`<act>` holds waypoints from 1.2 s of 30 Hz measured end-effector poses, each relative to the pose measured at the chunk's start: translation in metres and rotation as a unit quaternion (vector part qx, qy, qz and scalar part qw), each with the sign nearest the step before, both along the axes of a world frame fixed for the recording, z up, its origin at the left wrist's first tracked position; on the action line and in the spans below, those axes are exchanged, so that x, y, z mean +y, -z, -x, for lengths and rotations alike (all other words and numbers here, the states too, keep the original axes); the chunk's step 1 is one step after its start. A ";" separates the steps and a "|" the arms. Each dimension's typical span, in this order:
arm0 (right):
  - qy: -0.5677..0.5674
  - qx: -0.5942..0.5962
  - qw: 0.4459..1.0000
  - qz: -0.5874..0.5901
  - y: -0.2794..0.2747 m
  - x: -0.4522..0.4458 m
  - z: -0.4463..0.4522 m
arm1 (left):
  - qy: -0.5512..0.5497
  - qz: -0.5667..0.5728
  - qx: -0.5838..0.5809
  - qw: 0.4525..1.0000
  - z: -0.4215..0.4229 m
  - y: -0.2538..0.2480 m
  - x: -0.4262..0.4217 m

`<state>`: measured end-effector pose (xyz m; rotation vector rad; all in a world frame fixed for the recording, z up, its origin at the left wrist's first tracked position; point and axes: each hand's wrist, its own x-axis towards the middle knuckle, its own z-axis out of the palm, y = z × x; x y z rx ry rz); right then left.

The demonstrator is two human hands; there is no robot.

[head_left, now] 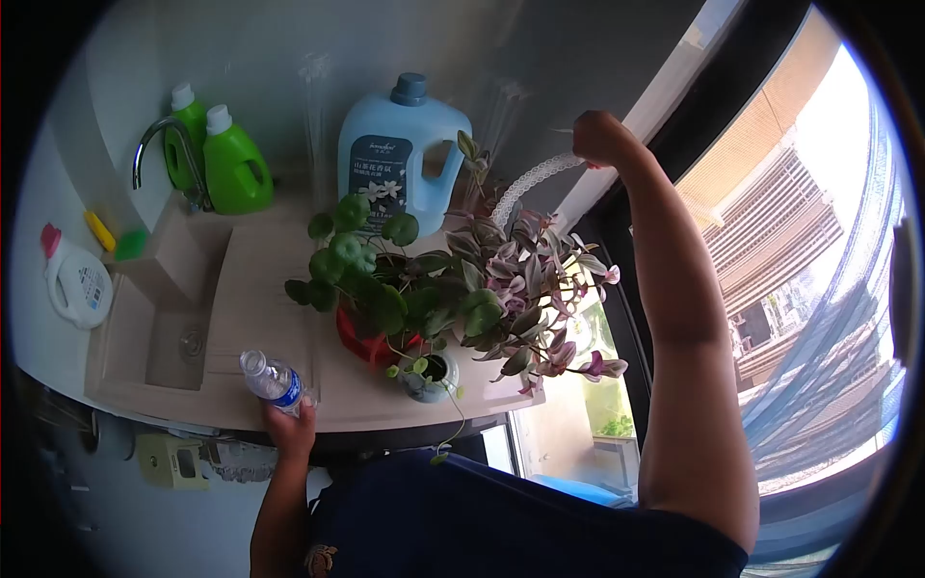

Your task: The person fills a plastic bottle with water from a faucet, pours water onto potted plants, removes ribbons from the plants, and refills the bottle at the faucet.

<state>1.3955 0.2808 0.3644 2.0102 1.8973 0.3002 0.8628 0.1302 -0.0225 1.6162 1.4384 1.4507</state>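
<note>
Fingers of the right hand curl into a fist at the upper end of a white lacy handle, right of the blue detergent jug, while those of the left hand wrap round a clear plastic bottle, in front and left of the jug. On the beige counter beneath the jug, the purple-leaved plant spreads to its front right, the round-leaved plant in its red pot just before it, the small pale pot farther in front; leaves hide the handle's lower end, apparently among the purple foliage.
</note>
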 end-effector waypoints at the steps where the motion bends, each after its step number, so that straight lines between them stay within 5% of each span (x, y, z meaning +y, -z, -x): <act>1: 0.095 0.020 0.995 0.001 0.004 0.013 0.003 | 0.002 -0.002 -0.002 1.000 -0.001 0.001 0.000; 4: 0.215 0.142 0.958 -0.129 0.014 0.034 0.012 | 0.001 -0.030 0.012 0.999 0.001 0.003 0.001; 8: 0.140 0.070 0.947 -0.281 0.030 0.059 -0.001 | 0.006 -0.007 0.004 1.000 0.002 0.003 -0.001; 10: 0.222 0.272 0.920 -0.177 0.016 0.041 0.029 | 0.010 0.002 0.010 1.000 0.002 0.001 -0.002; 11: 0.223 0.272 0.919 -0.176 0.017 0.041 0.023 | 0.011 0.003 0.011 1.000 0.002 0.000 -0.001; 13: 0.209 0.547 0.803 -0.110 0.022 0.037 0.011 | 0.016 -0.008 0.027 0.999 0.004 0.001 -0.002; 14: 0.217 0.549 0.800 -0.108 0.026 0.035 0.004 | 0.022 -0.003 0.031 0.999 0.006 0.003 -0.002; 16: 0.118 0.371 0.918 -0.071 0.009 0.016 0.016 | 0.028 0.020 -0.017 0.999 0.006 0.008 0.000; 20: -0.055 0.421 0.900 -0.094 -0.024 -0.089 0.062 | 0.043 0.004 -0.023 0.999 0.006 0.006 0.002; 22: -0.119 0.559 0.807 -0.150 -0.024 -0.172 0.091 | 0.037 -0.016 -0.010 0.999 0.005 -0.001 0.001; 25: -0.343 0.716 0.579 -0.187 0.033 -0.278 0.082 | 0.075 0.008 0.006 0.997 0.007 -0.008 0.000; 27: -0.339 0.866 0.321 -0.182 0.112 -0.325 0.085 | 0.089 -0.002 -0.009 0.996 0.006 -0.011 0.001; 29: -0.179 0.942 0.255 -0.122 0.193 -0.350 0.100 | 0.095 -0.012 -0.024 0.995 0.006 -0.012 0.002; 30: -0.045 0.943 0.310 -0.108 0.225 -0.351 0.114 | 0.087 -0.016 -0.007 0.996 0.006 -0.013 0.003; 32: 0.174 0.792 0.585 -0.013 0.251 -0.335 0.146 | 0.081 -0.020 0.014 0.996 0.007 -0.013 0.004; 33: 0.121 0.642 0.756 -0.042 0.262 -0.325 0.164 | 0.078 -0.013 0.006 0.997 0.007 -0.011 0.004; 36: 0.143 0.502 0.808 -0.273 0.306 -0.284 0.195 | 0.077 -0.010 -0.002 0.997 0.005 -0.011 0.003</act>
